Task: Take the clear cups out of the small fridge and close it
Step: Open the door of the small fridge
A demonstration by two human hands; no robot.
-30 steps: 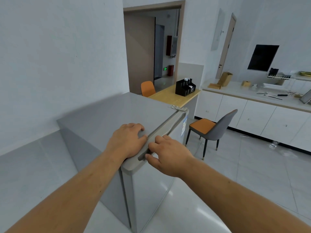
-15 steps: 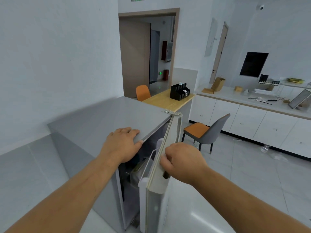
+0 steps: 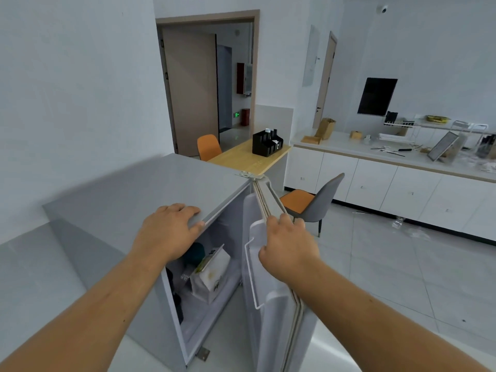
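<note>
white walls and pale floor tiles are surrounding a grey fridge [image 3: 128,194] standing by the wall. its door [image 3: 271,291] is standing wide open. the left hand [image 3: 167,233] is lying flat on the fridge top, fingers spread over the front edge. the right hand [image 3: 288,248] is curling its grip around the door's top edge, fingers pressed onto it. inside, below the left hand, a white carton [image 3: 210,275] is leaning beside something dark; a clear shape [image 3: 185,276] left of the carton may be the cups, though i cannot tell. a grey chair [image 3: 319,202] is standing before a white counter [image 3: 349,146].
</note>
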